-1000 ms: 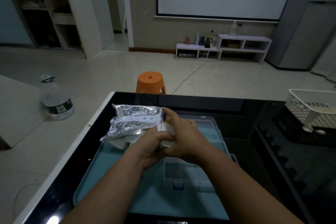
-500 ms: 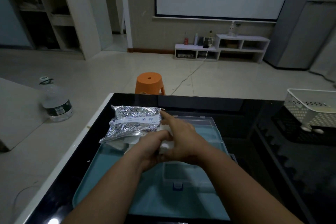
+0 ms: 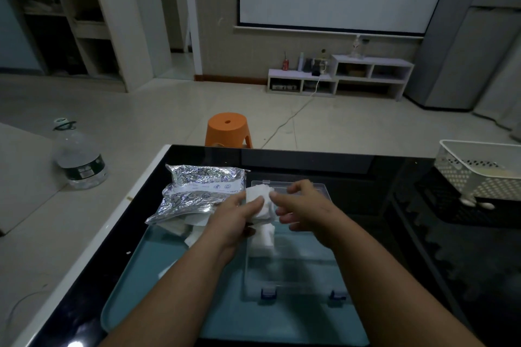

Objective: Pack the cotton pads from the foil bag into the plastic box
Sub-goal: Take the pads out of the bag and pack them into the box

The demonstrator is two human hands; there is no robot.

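A crinkled silver foil bag [image 3: 197, 191] lies at the far left of the teal tray [image 3: 158, 284], with white cotton pads [image 3: 194, 229] spilling from its near end. My left hand [image 3: 234, 220] grips a bunch of white cotton pads [image 3: 260, 197] over the far left corner of the clear plastic box [image 3: 296, 270]. A small stack of pads [image 3: 265, 239] sits inside the box's left part. My right hand [image 3: 303, 207] hovers just right of the bunch, fingers relaxed and slightly spread, holding nothing.
The tray sits on a black glossy table [image 3: 423, 262]. A white perforated basket [image 3: 479, 172] stands at the table's right. Beyond the far edge is an orange stool [image 3: 228, 129]. A large water bottle [image 3: 79, 158] stands on the floor at left.
My hands have come apart: the right one let go of the pads and moved right. The left hand keeps the bunch above the box's corner.
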